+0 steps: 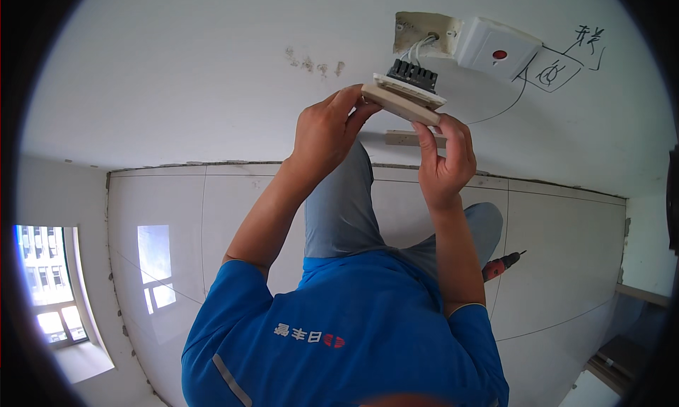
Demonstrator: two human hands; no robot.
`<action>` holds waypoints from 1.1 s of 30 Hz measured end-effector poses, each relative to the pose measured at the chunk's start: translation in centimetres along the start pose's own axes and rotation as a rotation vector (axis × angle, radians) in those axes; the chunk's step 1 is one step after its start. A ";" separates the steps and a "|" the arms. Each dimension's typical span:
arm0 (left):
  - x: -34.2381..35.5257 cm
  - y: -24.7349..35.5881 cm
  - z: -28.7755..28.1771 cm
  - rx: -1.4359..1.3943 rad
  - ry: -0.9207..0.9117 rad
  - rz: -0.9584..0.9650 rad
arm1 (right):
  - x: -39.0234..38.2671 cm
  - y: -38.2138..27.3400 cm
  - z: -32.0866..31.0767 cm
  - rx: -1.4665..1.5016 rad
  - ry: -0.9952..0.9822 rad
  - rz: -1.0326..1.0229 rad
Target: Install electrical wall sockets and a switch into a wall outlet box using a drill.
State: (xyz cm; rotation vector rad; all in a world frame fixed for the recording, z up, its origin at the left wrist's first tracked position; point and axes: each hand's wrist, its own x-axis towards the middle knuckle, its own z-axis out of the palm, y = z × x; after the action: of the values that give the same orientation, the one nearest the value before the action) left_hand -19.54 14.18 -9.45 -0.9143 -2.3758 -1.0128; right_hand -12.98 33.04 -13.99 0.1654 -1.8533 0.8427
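An electrical wall plate with a beige face, a white frame and a black terminal block is held out from the wall. Whether it is a switch or a socket cannot be made out. My left hand pinches its left end between thumb and fingers, and my right hand pinches the right end. Pale wires run from the terminal block into an open recessed wall box. Right beside that box is a white panel with a red button.
Below the held plate, another beige plate sits low by the wall, partly hidden by my right hand. A red and black drill lies on the tiled floor at my right knee. Marker drawings mark the wall. A window stands at far left.
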 end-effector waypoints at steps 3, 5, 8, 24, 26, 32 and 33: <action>0.9 0.6 -0.2 0.176 -0.013 0.043 | 0.3 0.1 0.5 -0.024 0.036 -0.032; 0.9 0.6 -0.2 0.229 -0.036 0.043 | 0.2 0.1 0.7 0.005 0.058 0.005; 0.8 0.6 0.2 0.232 -0.017 0.059 | 0.2 0.3 0.6 0.011 0.049 0.051; 2.3 1.3 -0.4 -0.306 -0.053 -0.166 | 3.0 -0.2 0.4 -0.094 0.049 -0.049; 2.3 1.4 -0.2 -0.373 -0.038 -0.173 | 3.3 -0.3 0.5 -0.045 0.047 -0.035; 3.1 1.1 -1.3 -0.438 -0.004 -0.062 | 4.1 -0.8 -0.1 0.160 0.018 0.127; 3.4 1.0 -1.5 -0.478 -0.032 -0.069 | 4.4 -0.8 -0.3 0.192 0.012 0.148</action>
State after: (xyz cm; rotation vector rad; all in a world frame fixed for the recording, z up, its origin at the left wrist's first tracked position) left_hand -21.10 14.97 -6.04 -1.0155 -2.2399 -1.6477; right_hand -14.34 33.75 -9.80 0.1442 -1.7883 1.1226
